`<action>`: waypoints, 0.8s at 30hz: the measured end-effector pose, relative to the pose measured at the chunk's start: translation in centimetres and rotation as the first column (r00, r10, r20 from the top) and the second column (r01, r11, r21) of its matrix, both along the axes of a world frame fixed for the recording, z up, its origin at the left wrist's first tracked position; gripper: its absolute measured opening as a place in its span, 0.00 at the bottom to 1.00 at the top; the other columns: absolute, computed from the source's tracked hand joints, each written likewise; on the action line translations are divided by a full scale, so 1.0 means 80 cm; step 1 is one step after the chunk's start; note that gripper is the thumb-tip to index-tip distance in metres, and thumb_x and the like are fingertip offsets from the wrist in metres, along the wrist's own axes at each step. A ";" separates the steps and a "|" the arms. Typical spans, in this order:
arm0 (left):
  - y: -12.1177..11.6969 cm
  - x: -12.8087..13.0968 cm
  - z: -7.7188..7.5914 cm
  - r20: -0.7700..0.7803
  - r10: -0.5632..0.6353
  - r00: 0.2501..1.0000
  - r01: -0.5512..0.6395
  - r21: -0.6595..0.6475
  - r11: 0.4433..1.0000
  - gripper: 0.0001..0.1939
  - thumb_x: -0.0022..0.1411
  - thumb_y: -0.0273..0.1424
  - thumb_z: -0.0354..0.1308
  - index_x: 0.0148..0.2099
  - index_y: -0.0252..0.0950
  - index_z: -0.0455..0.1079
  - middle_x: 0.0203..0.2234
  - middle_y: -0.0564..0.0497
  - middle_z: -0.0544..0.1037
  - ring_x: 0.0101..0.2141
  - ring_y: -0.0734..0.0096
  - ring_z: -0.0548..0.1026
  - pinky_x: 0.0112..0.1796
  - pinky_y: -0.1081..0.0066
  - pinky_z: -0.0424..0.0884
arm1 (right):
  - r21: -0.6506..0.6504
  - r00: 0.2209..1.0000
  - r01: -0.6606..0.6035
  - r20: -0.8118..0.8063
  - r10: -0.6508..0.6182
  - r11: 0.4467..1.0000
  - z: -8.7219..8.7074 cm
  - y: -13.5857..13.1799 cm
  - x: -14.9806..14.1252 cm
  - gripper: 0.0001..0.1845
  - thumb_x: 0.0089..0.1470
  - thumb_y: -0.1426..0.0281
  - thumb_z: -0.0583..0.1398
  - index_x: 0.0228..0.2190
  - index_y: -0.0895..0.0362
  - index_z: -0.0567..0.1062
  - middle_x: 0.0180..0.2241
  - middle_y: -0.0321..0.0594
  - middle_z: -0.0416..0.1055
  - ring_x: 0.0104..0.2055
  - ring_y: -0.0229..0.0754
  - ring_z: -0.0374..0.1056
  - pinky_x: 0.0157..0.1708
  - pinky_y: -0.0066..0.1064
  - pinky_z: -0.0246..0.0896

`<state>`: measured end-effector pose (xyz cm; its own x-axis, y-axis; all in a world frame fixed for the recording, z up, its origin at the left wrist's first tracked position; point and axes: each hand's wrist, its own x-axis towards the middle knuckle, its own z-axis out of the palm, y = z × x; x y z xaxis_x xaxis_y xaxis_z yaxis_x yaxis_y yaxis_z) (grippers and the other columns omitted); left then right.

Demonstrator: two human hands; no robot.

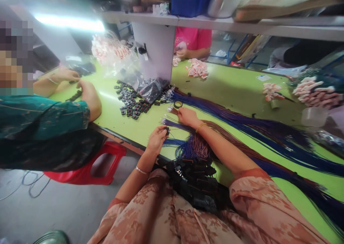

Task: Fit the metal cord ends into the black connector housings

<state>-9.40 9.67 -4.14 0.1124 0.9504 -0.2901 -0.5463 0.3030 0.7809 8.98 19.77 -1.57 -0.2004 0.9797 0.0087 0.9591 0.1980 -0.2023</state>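
Observation:
My left hand [156,140] pinches a small black connector housing [167,131], with thin wires trailing from it. My right hand [189,117] has its fingers closed at the tip end of a brown wire bundle [215,129], close beside a roll of tape [177,104]; what lies between the fingertips is hidden. Between my hands is a purple-blue wire bundle [174,123] with metal terminals at its left end. Wired black housings [196,176] are heaped on my lap, their blue and brown wires [195,145] bunched above them.
Loose black housings [131,102] lie left of a plastic bag [152,89]. Long blue wires [242,115] run across the green table [228,79]. A co-worker's arm [92,100] is at left, above a red stool [107,161]. Another person in pink [199,43] sits opposite, beneath a shelf [199,21].

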 end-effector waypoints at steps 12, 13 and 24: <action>0.000 0.001 -0.005 0.009 0.002 1.000 -0.003 0.025 1.000 0.18 0.46 0.30 0.68 0.40 0.33 0.70 0.32 0.49 0.78 0.32 0.77 0.73 0.34 0.75 0.68 | 0.121 0.981 0.010 -0.192 0.013 0.993 0.013 0.002 0.001 0.10 0.57 0.70 0.52 0.34 0.58 0.72 0.33 0.47 0.75 0.31 0.44 0.66 0.32 0.32 0.53; 0.000 0.001 -0.005 0.009 0.002 1.000 -0.002 0.025 1.000 0.18 0.46 0.30 0.68 0.40 0.33 0.70 0.32 0.49 0.78 0.32 0.77 0.73 0.34 0.75 0.68 | 0.142 0.967 -0.017 -0.251 0.053 0.990 0.015 0.003 -0.003 0.09 0.56 0.70 0.52 0.33 0.58 0.72 0.32 0.45 0.74 0.31 0.42 0.65 0.32 0.31 0.53; -0.001 -0.001 -0.003 0.035 0.006 0.999 -0.007 0.026 1.000 0.16 0.47 0.28 0.68 0.39 0.33 0.70 0.32 0.50 0.77 0.32 0.77 0.73 0.35 0.75 0.68 | 0.131 0.703 -0.209 -0.669 0.242 0.969 0.035 -0.041 -0.035 0.06 0.48 0.69 0.56 0.26 0.59 0.71 0.22 0.33 0.68 0.23 0.33 0.58 0.25 0.24 0.52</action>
